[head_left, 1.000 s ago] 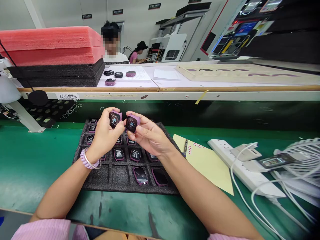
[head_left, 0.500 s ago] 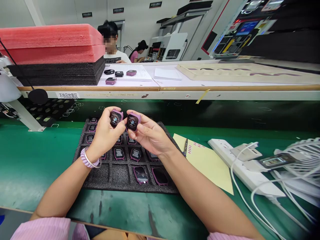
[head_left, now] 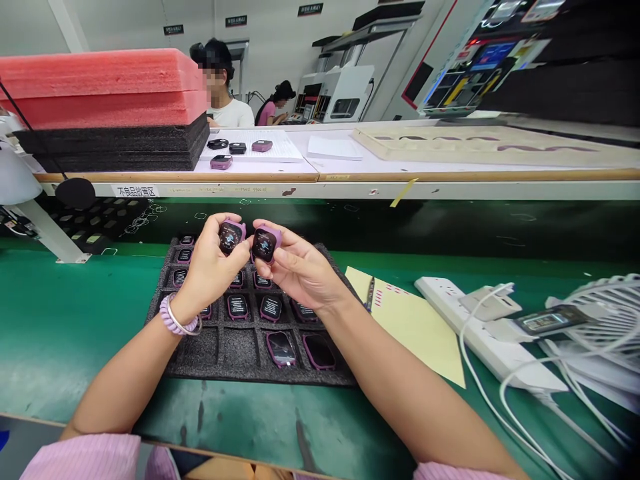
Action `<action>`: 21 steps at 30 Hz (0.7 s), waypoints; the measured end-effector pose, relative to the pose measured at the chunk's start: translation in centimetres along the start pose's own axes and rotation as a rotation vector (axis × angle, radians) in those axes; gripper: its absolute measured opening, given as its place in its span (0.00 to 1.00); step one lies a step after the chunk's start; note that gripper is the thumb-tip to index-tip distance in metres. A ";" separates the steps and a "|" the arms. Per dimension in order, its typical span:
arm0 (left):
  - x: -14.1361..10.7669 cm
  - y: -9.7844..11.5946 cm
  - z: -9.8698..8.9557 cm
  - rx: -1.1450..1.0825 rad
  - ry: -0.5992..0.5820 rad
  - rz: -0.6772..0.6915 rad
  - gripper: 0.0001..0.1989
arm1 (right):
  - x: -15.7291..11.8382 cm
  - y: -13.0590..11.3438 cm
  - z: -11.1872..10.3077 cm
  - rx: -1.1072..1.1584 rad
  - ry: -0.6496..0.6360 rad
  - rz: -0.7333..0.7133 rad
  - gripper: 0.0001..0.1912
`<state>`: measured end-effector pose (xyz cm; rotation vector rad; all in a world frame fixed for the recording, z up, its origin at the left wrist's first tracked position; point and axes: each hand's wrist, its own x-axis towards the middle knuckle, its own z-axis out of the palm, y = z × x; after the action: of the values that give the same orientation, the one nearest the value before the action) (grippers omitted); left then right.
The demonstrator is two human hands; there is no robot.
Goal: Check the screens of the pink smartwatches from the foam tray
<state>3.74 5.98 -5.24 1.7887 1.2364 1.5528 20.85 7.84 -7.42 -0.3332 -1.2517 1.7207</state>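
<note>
My left hand (head_left: 213, 267) grips a purple watch case with a lit dark screen (head_left: 231, 236), its thumb along the lower right edge. Close beside it, my right hand (head_left: 305, 270) holds a second purple watch case (head_left: 266, 243) between thumb and fingers, screen lit too. Both watches are raised over a black foam tray (head_left: 237, 350) with square compartments. Several purple watches sit in the tray, some showing white text; one at the front (head_left: 281, 349) has a dark, glossy screen. My hands and forearms hide part of the tray.
A yellow sheet (head_left: 410, 327) with a pen lies right of the tray, then a white power strip (head_left: 490, 340) with cables and a fan. Behind, a shelf (head_left: 320, 177) bears pink foam blocks (head_left: 100, 87), several watches and a beige tray (head_left: 400, 148). Two people sit beyond.
Both hands and their watches have stayed almost still. Beyond the shelf, the nearer person has turned the head and drawn back an arm.
</note>
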 end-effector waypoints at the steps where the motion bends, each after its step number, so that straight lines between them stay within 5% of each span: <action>1: 0.0 0.0 0.0 0.001 -0.003 -0.003 0.18 | 0.0 0.0 0.0 0.005 -0.006 -0.001 0.29; 6: 0.5 0.3 0.1 -0.090 -0.004 -0.165 0.15 | 0.1 0.2 0.0 0.030 -0.021 0.020 0.28; 13: 1.4 0.1 -0.1 -0.626 -0.108 -0.597 0.11 | 1.4 0.2 -1.6 0.140 0.183 0.138 0.22; 21: 1.2 -0.8 -0.2 -0.606 -0.158 -0.487 0.21 | 1.5 0.7 -1.8 0.056 0.213 0.098 0.24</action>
<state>3.19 7.39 -5.20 1.0976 0.9015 1.2857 20.96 10.15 -8.34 -0.5375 -1.0451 1.7486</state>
